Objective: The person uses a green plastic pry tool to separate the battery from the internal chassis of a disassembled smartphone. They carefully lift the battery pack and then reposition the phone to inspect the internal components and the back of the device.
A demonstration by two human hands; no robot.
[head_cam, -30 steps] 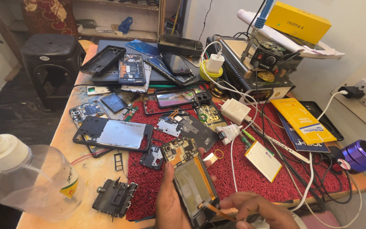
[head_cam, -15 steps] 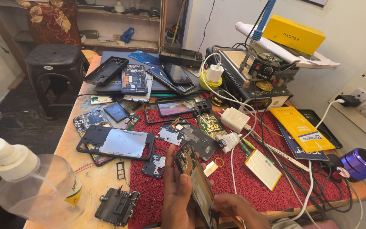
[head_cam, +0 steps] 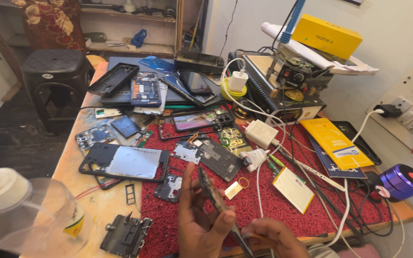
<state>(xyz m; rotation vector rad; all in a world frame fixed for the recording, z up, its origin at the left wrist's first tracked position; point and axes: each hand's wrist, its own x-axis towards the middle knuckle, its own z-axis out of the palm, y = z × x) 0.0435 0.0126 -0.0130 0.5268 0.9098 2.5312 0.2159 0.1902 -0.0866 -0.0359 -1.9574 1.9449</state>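
Phone body (head_cam: 211, 191): held edge-on above red mat (head_cam: 311, 210), near front edge of surface (head_cam: 96, 210).
Left hand (head_cam: 199, 224): grip clamped on phone body, thumb pressed against its lower end.
Right hand (head_cam: 273, 239): grip closed on thin tool (head_cam: 239, 238), tip set at phone body's lower edge.
Metal-backed frame (head_cam: 125, 162): laid flat, left of mat.
Clear bottle (head_cam: 25, 215): at front left corner.
Blue speaker (head_cam: 402, 180): at right edge.
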